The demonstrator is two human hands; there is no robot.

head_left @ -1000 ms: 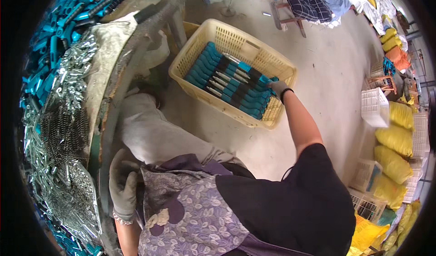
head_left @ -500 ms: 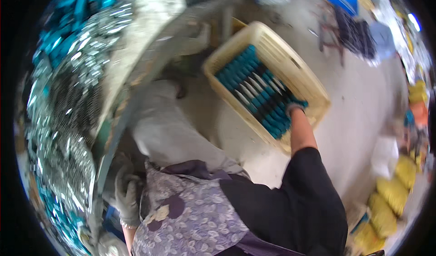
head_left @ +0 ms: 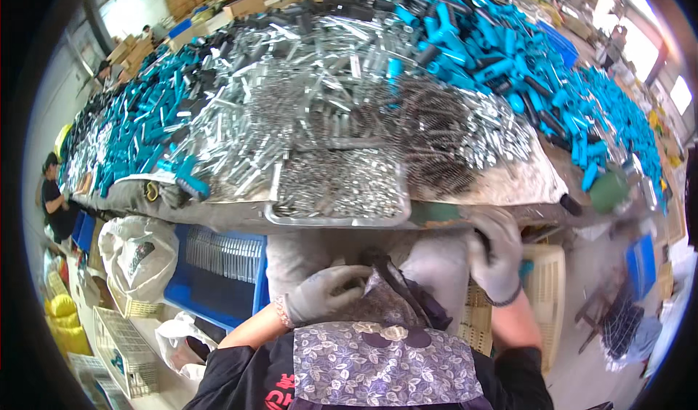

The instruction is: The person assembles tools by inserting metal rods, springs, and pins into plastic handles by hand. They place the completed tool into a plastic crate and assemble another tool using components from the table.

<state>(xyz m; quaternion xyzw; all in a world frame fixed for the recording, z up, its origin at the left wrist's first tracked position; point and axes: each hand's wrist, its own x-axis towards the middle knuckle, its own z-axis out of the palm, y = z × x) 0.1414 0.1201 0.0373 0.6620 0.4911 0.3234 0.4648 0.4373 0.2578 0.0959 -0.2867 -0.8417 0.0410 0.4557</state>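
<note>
Both my hands wear grey gloves. My left hand is over my lap beside the patterned apron, its fingers loosely stretched and nothing visible in them. By the table's near edge, my right hand has its fingers bent but apart, and I see nothing held. Between and beyond the hands, a clear tray full of small metal pieces sits at the table edge. Dark springs are heaped to its right, with shiny metal parts beside them. Metal strips lie to the left.
Heaps of teal handles cover the table's far right; more teal pieces lie left. Below stand a blue crate with rowed metal parts, a white sack and a cream crate. A person is at far left.
The view has swung from the floor crate on the right to the table. My right hand has left that crate for the table edge, and my left hand is now over my lap.
</note>
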